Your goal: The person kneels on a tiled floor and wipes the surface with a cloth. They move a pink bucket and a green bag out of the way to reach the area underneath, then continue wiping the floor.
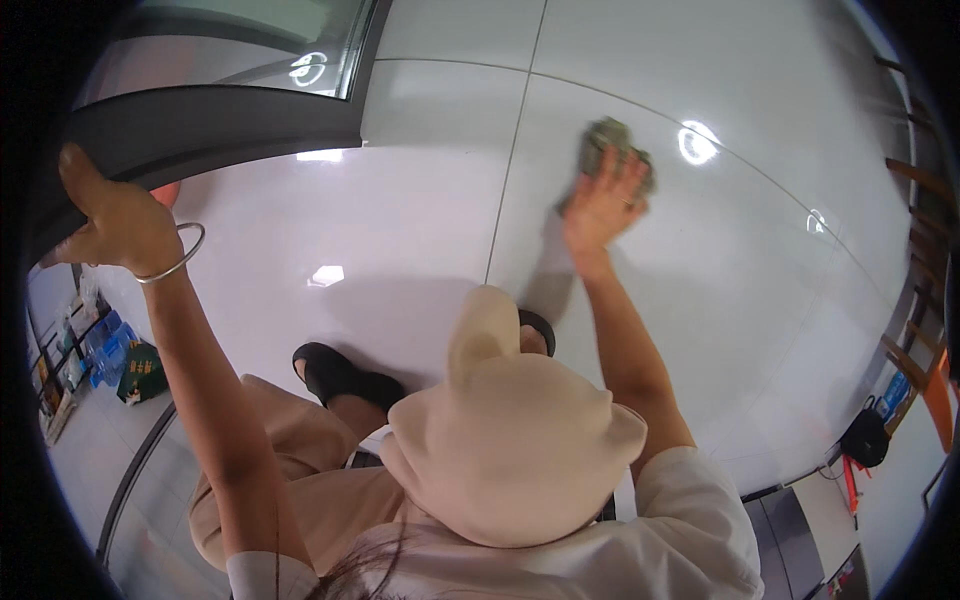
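Observation:
My left hand [124, 217], with a silver bangle at the wrist, grips the dark frame of a glass door [247, 120] at upper left. Its thumb lies along the frame's face, and part of the fingers is hidden at the dark rim of the view. Farther right, my right hand [606, 206] is stretched forward and presses a crumpled greenish-grey cloth [606, 135] against the glossy white tile floor [420, 210]. Hand and cloth are slightly blurred. A ring shows on one finger.
My black shoes [341, 375] rest on the tiles below. Blue plastic bottles [109, 341] and a dark green bag [142, 373] stand by a rack at left. Wooden furniture legs [919, 176] line the right edge, near a black bag [865, 437].

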